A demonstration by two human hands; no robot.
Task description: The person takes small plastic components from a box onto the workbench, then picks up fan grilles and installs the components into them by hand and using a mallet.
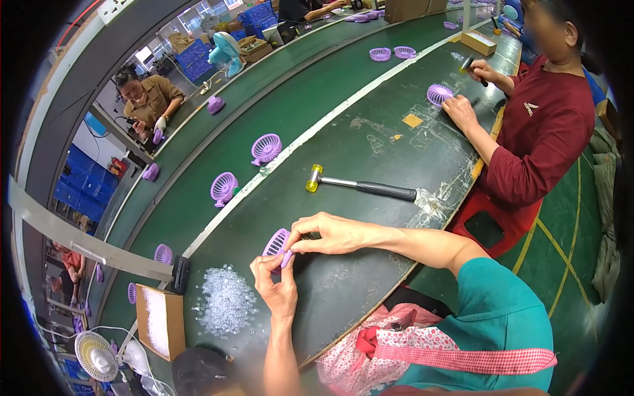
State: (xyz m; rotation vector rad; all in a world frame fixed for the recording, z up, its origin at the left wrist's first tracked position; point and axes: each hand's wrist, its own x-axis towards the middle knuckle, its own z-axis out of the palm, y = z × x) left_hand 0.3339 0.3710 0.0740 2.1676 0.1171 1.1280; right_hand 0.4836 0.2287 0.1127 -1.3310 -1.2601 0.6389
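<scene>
Both my hands hold a purple round fan grille (275,243) just above the dark green table (370,284). My left hand (276,285) pinches its lower edge from below. From the right, my right hand (327,233) has its fingertips closed on the grille's rim. A heap of small clear plastic pieces (226,300) lies on the table left of my hands. A mallet with a yellow head and black grip (360,186) rests on the table beyond my hands.
An open cardboard box (160,321) sits left of the clear pieces. Two purple fan bodies (224,188) (266,148) stand on the conveyor belt. A person in dark red at the right presses another purple grille (439,94) and holds a mallet (474,69). A person across the belt handles a purple part.
</scene>
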